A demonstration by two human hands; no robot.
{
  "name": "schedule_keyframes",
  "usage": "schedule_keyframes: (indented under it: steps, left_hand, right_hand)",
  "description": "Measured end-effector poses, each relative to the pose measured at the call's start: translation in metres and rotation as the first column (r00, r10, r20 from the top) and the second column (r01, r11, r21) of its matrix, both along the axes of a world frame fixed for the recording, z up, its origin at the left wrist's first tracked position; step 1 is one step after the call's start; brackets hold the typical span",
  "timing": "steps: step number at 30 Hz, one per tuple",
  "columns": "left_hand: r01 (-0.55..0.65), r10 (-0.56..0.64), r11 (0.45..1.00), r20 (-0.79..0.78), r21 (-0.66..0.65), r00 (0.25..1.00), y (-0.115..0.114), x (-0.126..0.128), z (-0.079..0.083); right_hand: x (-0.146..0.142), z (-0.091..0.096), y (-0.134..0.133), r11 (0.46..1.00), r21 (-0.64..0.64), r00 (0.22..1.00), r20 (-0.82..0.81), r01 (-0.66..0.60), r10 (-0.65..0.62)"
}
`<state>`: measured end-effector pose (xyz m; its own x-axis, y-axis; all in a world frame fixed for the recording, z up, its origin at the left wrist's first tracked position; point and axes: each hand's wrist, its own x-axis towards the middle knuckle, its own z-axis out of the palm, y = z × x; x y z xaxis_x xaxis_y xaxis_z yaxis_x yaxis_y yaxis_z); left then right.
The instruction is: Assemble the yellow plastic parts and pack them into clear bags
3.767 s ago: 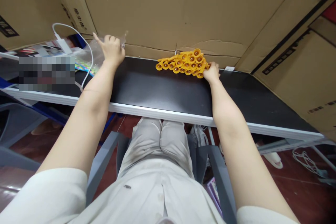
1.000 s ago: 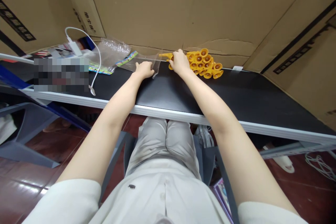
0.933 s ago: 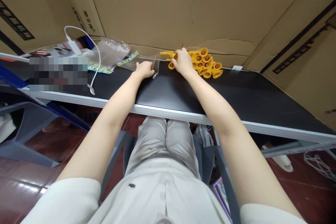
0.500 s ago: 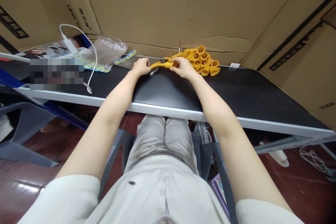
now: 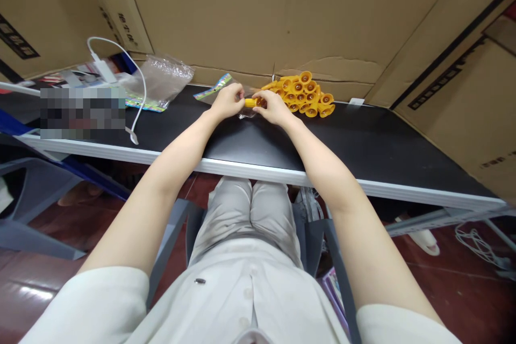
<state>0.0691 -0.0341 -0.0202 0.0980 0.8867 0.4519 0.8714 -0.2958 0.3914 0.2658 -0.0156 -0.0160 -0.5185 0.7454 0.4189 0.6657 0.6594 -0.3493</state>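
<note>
We held a small yellow horn-shaped plastic piece [image 5: 250,102] level between our left hand [image 5: 228,101] and right hand [image 5: 273,108], against a crumpled clear plastic sleeve [image 5: 217,88] with a colourful header, just above the black worktop [image 5: 363,140].

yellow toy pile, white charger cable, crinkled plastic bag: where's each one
yellow toy pile [image 5: 302,97], head view, middle of the heap
white charger cable [image 5: 105,71], head view, its plug block
crinkled plastic bag [image 5: 165,78], head view, its middle
</note>
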Motion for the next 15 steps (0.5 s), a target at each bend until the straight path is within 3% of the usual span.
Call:
schedule_keyframes:
  steps: [4,6,9,12,15]
  left_hand:
    - [0.056,-0.055,0.998,0.038,-0.033,0.998,-0.005,0.011,0.004]
    - [0.009,-0.005,0.999,0.069,-0.053,0.998,-0.002,0.008,0.005]
    - [-0.216,0.225,0.972,0.099,-0.094,0.969,0.006,-0.008,0.005]
    - [-0.440,0.462,0.879,0.098,-0.182,0.881,0.013,-0.032,0.000]
    - [-0.541,0.589,0.793,0.129,-0.279,0.798,0.018,-0.058,-0.008]
  right_hand:
    - [-0.002,-0.002,-0.002,1.000,-0.008,1.000,0.011,0.007,-0.007]
    - [-0.003,-0.004,-0.002,0.999,-0.034,1.000,0.028,0.005,-0.004]
    - [-0.004,-0.006,-0.003,0.997,-0.073,0.997,0.070,0.022,-0.016]
    - [-0.006,-0.006,-0.005,0.993,-0.103,0.993,0.113,0.049,-0.037]
    - [-0.007,-0.006,-0.008,0.989,-0.137,0.990,0.132,0.059,-0.041]
